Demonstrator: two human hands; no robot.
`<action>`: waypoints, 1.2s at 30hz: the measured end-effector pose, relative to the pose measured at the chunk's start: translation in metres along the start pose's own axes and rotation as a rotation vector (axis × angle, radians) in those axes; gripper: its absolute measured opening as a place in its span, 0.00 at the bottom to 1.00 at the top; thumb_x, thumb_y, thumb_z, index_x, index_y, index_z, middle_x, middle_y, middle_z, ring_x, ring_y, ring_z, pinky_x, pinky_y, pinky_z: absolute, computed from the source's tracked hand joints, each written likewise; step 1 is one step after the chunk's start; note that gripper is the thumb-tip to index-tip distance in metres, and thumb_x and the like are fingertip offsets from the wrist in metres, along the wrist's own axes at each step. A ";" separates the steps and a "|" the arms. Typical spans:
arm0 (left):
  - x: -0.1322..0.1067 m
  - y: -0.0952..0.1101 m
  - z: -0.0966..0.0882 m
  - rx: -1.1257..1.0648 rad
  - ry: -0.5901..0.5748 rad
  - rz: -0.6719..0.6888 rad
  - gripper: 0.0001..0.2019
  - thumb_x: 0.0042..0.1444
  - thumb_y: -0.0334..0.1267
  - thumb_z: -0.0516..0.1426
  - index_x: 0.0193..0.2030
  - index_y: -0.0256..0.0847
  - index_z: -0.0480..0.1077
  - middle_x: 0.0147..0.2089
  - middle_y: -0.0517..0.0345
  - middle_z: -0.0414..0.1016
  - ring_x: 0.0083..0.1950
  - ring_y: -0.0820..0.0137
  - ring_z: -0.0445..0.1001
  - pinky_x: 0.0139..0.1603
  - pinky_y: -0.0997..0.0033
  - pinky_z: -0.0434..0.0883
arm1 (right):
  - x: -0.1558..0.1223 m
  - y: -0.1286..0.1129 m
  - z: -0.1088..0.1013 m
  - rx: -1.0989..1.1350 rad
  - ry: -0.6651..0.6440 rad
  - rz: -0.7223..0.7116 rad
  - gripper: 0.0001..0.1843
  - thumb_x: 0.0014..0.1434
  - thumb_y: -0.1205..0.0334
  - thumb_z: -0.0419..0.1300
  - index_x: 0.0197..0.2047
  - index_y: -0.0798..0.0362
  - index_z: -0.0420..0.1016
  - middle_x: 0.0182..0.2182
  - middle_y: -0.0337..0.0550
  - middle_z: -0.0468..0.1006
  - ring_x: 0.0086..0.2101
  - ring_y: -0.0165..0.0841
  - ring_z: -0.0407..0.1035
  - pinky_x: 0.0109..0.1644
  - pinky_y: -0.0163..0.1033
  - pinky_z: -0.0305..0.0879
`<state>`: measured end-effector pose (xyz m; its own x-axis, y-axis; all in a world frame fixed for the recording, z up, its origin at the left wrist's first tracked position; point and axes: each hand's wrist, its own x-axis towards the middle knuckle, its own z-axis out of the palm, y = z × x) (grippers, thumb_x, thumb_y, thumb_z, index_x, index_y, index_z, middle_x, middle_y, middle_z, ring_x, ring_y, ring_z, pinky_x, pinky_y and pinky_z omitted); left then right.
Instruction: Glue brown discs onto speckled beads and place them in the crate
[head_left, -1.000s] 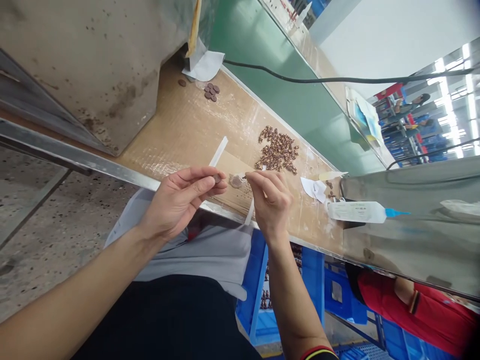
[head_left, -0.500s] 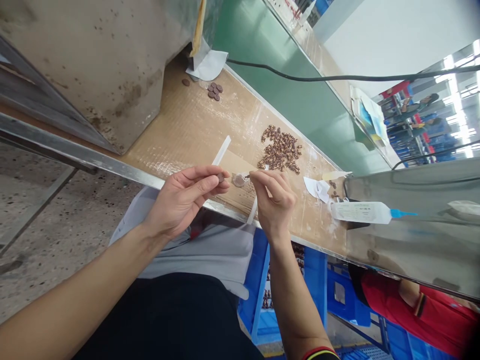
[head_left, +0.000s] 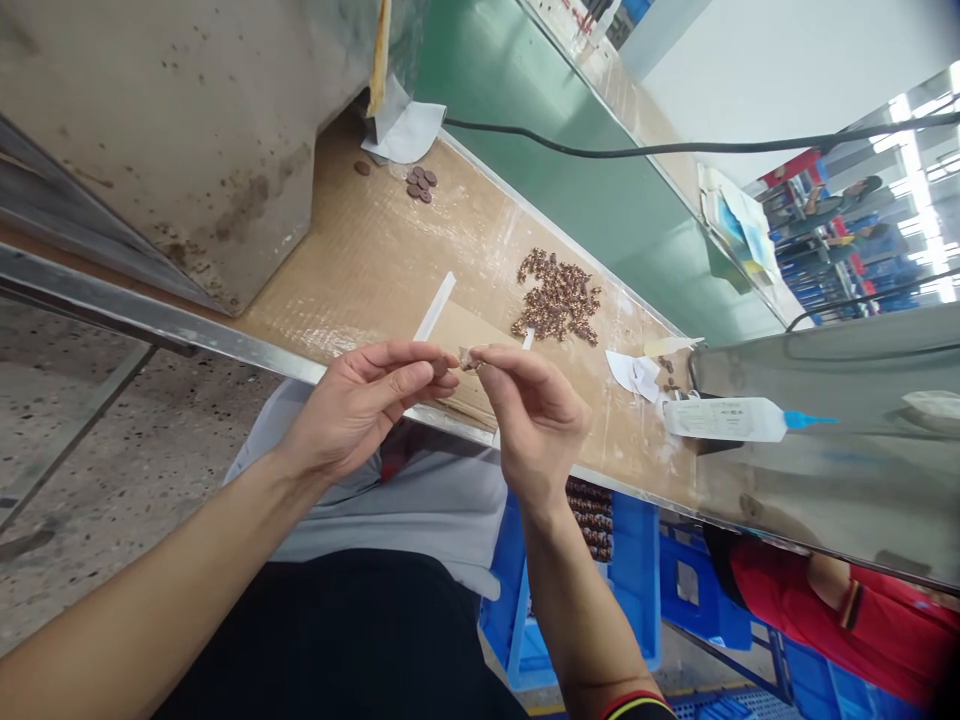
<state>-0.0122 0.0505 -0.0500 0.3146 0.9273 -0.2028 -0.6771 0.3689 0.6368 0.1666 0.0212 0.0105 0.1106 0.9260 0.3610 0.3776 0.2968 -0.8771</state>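
Note:
My left hand (head_left: 367,405) is closed in a pinch, with a small brown disc (head_left: 441,368) between thumb and fingers. Right beside its fingertips, my right hand (head_left: 536,420) pinches a tiny brownish piece (head_left: 470,362), whose kind is too small to make out. The fingertips of both hands nearly meet above a cardboard sheet (head_left: 480,325) at the bench's near edge. Beyond them lies a pile of small shiny brown-and-gold pieces (head_left: 559,298). Several brown discs (head_left: 421,184) sit farther back on the left.
A white bottle with a blue nozzle (head_left: 724,419) lies at the right, beside scraps of white paper (head_left: 634,375). A metal housing (head_left: 187,150) stands on the left. A black cable (head_left: 600,153) crosses behind. Below the bench is a blue crate (head_left: 637,570); a person in red (head_left: 810,600) is nearby.
My right hand has moved left, bringing its pinched fingers up to my left fingertips. The round piece seen between the hands before is no longer plainly visible. The left hand keeps its pinch.

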 end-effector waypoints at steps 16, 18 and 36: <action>0.000 -0.001 0.003 -0.028 0.006 0.020 0.07 0.61 0.37 0.79 0.44 0.42 0.92 0.44 0.52 0.93 0.40 0.66 0.92 0.50 0.73 0.89 | -0.004 0.005 0.020 0.315 -0.001 0.211 0.02 0.74 0.61 0.72 0.49 0.45 0.88 0.46 0.38 0.91 0.48 0.37 0.88 0.56 0.44 0.90; 0.000 -0.001 0.003 -0.033 0.009 0.022 0.07 0.61 0.37 0.79 0.44 0.42 0.92 0.44 0.52 0.93 0.40 0.67 0.92 0.50 0.74 0.89 | -0.004 0.005 0.020 0.319 0.014 0.224 0.02 0.73 0.60 0.73 0.49 0.45 0.88 0.45 0.38 0.91 0.48 0.37 0.88 0.56 0.43 0.90; -0.001 -0.002 0.002 -0.028 0.007 0.029 0.06 0.61 0.37 0.78 0.44 0.42 0.91 0.44 0.52 0.93 0.40 0.66 0.92 0.51 0.72 0.90 | -0.009 0.014 0.019 0.133 0.025 0.004 0.08 0.76 0.65 0.71 0.53 0.42 0.89 0.48 0.37 0.91 0.51 0.38 0.88 0.60 0.45 0.89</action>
<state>-0.0093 0.0489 -0.0498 0.2897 0.9381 -0.1899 -0.7042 0.3433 0.6215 0.1532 0.0212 -0.0112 0.1356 0.9217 0.3634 0.2524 0.3225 -0.9123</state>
